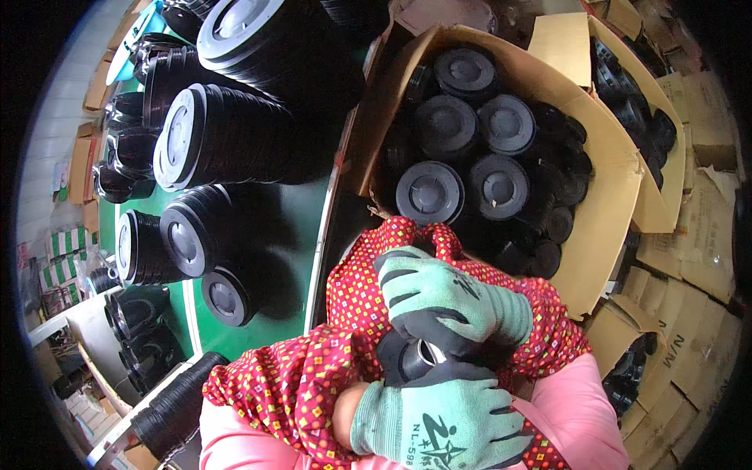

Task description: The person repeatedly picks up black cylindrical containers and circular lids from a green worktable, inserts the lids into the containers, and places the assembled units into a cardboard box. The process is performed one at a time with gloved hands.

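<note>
Gloves [450, 301] green, black palms; sleeves [298, 384] red, dotted; lids [429, 192] black; box [603, 196] tan.

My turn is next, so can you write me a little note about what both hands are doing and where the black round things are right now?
Both hands wear green gloves with dark palms. The left hand and the right hand together grip one black round part close to the body, over the red patterned apron.
The open cardboard box ahead holds many more black lids.
On the green table to the left lie long stacks of black round parts.
Done: many stacks lie on the table. Left: the box looks far from empty.
</note>
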